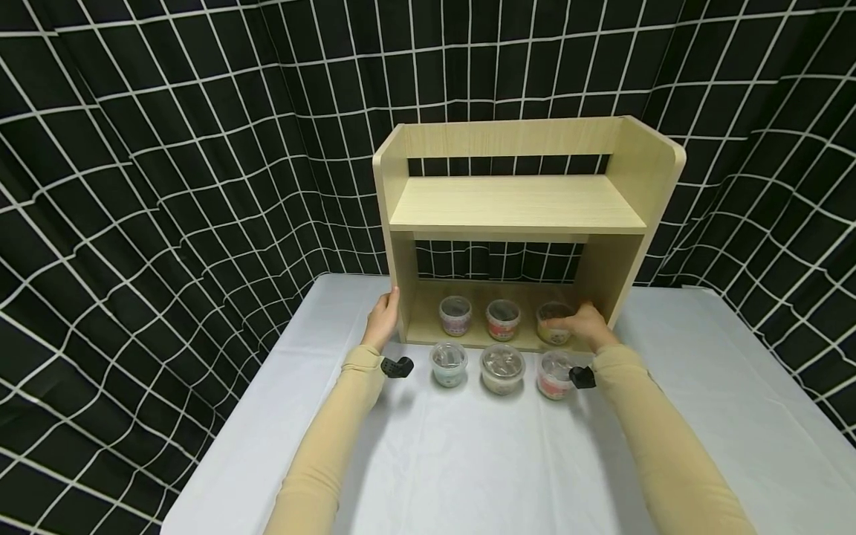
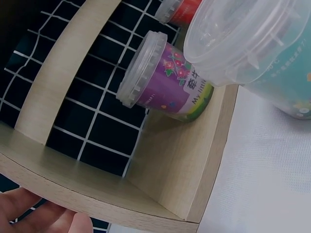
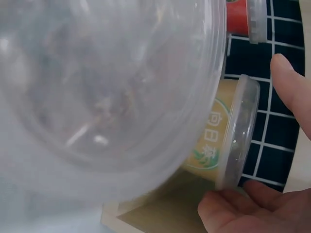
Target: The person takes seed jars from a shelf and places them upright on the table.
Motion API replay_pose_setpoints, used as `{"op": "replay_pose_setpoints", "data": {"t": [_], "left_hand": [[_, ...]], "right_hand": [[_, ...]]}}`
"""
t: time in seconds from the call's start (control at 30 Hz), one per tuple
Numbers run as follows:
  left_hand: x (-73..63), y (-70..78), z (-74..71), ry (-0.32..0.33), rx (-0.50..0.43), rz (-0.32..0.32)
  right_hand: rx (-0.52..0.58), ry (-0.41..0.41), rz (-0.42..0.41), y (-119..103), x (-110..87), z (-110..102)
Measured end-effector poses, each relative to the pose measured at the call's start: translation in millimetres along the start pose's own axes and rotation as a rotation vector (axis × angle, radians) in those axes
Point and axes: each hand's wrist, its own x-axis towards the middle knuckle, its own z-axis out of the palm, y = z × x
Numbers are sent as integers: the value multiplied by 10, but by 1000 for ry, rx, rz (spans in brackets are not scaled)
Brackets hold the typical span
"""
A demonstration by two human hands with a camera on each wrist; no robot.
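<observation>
My left hand (image 1: 383,319) rests against the outer left side of a pale wooden two-tier shelf (image 1: 518,229); its fingers (image 2: 48,216) show outside the panel in the left wrist view. Inside the lower tier stand a purple-labelled tub (image 1: 455,316), a red-labelled tub (image 1: 503,320) and a yellow-labelled tub (image 1: 553,324). My right hand (image 1: 583,325) is at the yellow tub. In the right wrist view, its fingertips (image 3: 221,206) are by the tub's clear lid and the thumb (image 3: 286,82) is spread away from it.
Before the shelf, on the white-covered table (image 1: 468,461), stand a teal tub (image 1: 449,363), a whitish tub (image 1: 502,368) and a pink-red tub (image 1: 554,375), all with clear lids. The shelf's upper board (image 1: 521,202) is above the hands. Black grid cloth (image 1: 200,186) surrounds the table.
</observation>
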Motion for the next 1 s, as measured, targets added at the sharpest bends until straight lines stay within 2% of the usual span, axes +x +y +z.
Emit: {"op": "replay_pose_setpoints", "data": {"t": [0.3,0.57,1.0], "left_hand": [[-8,8,-1,-4,-14,2],[8,-24,7,2,-10,6],[-4,-19,0,-6,-5,-2]], "right_hand": [[-30,-35,18,-4,55,-2],[-107,-3,35,-5,106,44],[-137,58,5,4,86,56]]}}
